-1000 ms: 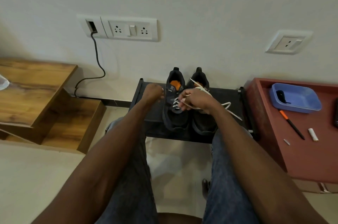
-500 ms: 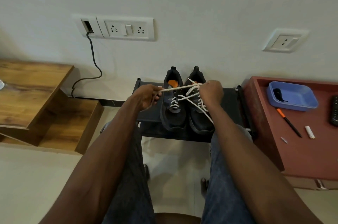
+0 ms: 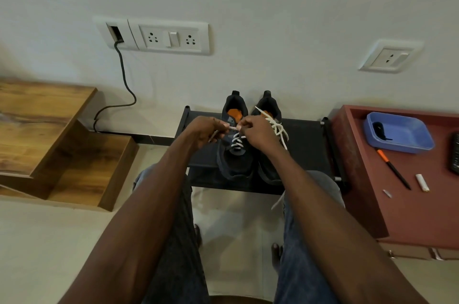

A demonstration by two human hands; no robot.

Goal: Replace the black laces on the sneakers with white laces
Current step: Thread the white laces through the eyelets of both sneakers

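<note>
From where I stand, the person's denim-clad knees fill the bottom of the frame, forearms reaching up toward the centre. There the left hand (image 3: 207, 130) and right hand (image 3: 259, 131) meet close together, each pinching an end of the white lace (image 3: 237, 141) just above the left sneaker (image 3: 234, 154), whose lower eyelets already show white crossings. The right sneaker (image 3: 269, 152) beside it carries a loose white lace trailing toward the lower right. Both stand on a black rack (image 3: 305, 139) against the wall. I judge this the threading or tying stage on the left sneaker; next, the ends want crossing and pulling snug. At right centre, a blue tray (image 3: 407, 139) on the red surface (image 3: 409, 216) holds something dark, perhaps a removed lace.
</note>
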